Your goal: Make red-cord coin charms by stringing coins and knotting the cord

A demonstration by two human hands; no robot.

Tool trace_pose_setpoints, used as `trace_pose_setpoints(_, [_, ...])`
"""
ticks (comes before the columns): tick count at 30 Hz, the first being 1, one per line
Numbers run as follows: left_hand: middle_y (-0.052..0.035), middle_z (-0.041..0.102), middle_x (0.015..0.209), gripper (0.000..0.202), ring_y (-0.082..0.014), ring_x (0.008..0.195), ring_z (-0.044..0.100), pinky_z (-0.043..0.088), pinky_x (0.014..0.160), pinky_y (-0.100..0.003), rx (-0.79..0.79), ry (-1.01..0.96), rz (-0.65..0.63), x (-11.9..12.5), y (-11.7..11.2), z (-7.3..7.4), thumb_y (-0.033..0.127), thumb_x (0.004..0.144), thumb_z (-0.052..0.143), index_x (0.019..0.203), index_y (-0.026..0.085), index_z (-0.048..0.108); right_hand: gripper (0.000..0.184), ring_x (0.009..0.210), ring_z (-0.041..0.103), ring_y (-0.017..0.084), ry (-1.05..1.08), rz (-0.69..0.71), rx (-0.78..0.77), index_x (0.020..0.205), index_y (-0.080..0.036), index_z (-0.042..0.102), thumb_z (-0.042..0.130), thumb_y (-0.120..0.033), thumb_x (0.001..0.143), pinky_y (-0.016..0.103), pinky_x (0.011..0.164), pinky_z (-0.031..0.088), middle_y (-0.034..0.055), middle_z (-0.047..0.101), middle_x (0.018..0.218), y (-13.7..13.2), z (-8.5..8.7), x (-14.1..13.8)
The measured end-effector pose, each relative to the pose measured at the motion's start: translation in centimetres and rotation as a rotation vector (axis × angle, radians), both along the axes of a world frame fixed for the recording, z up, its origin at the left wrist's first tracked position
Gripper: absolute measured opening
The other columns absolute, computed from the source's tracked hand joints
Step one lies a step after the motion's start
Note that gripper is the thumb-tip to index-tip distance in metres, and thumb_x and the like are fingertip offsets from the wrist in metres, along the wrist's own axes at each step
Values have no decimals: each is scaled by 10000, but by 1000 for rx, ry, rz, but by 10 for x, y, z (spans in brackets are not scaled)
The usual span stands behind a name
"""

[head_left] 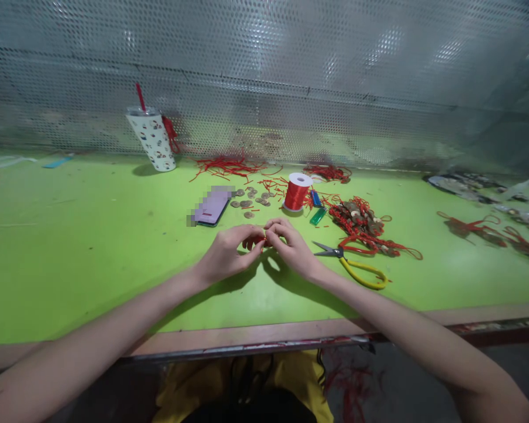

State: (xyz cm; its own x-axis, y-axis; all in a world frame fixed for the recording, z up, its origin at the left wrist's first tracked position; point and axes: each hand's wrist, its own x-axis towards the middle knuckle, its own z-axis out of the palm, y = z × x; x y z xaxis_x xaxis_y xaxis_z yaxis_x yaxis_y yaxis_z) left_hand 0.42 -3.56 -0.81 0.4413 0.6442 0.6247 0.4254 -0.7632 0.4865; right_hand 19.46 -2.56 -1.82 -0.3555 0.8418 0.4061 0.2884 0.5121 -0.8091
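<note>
Above the green tabletop, my left hand and my right hand meet with their fingertips almost touching. Both are closed in a pinch on a small piece of red cord, largely hidden by the fingers. Just beyond them lie several loose brass-coloured coins and a spool of red cord. To the right of my right hand rest scissors with yellow and red handles, blades partly apart. Behind these is a heap of red knotted cords with coins.
A phone lies left of the coins. Blue and green lighters sit beside the spool. Cut red cords are strewn near the metal mesh. A tumbler with a straw stands back left. More corded pieces lie right.
</note>
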Motion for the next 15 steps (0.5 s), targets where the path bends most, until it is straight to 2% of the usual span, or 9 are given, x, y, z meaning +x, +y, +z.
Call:
trace_pose_setpoints(7, [-19,706,739,117,-118,621,590,483,605,-231,-204,-106,-39,2,0,5,227,893,613,931,157,699,276,1066,558,206,-2,55,-5,772,-217,563,495,-345,1008,398,1017,433,72,567,1042,2,1,3])
trace_pose_setpoints(15, [-16,675,734,84,-132,627,577,494,623,-266,-314,-177,-12,3,-1,6,244,837,634,850,174,678,314,1070,579,205,-20,107,-27,798,-221,566,470,-414,1027,383,1015,438,78,592,1058,0,3,1])
